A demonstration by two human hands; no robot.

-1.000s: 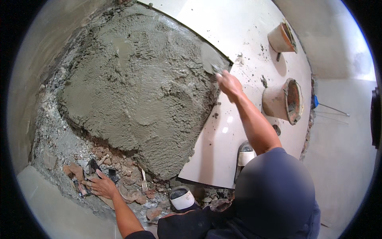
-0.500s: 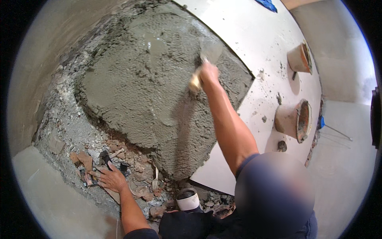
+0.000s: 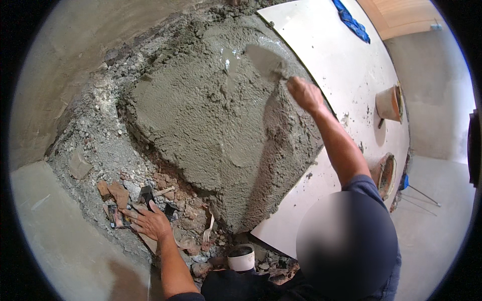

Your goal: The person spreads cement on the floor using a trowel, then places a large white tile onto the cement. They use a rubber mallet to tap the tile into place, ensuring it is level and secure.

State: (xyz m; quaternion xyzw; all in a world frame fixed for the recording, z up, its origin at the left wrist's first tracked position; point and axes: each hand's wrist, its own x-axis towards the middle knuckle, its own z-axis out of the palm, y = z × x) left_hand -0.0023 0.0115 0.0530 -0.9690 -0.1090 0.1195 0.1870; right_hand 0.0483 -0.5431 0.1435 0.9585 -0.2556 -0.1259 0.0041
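Wet grey mortar (image 3: 201,120) lies in a thick, rough bed on the ground in front of me. My right hand (image 3: 305,94) is closed round the handle of a trowel, over the far right part of the bed. The trowel's blade (image 3: 265,61) rests against the mortar, smeared with it, and the handle is mostly hidden by my fist. At the lower left, my left hand (image 3: 150,220) lies spread on rubble, beside a dark printed packet (image 3: 119,215), a brown broken piece (image 3: 118,194) and a black scrap (image 3: 146,193).
Large white tiles (image 3: 346,70) border the mortar on the right, carrying two mortar-stained buckets (image 3: 389,104) and a blue cloth (image 3: 352,21). A white fork (image 3: 208,229) and a white pipe end (image 3: 241,258) sit in the near rubble. Walls (image 3: 65,85) rise left and right.
My right hand has swung the trowel, its blade now pointing to the far left with the handle toward the right. My left hand stays on the rubble. The whole view has shifted.
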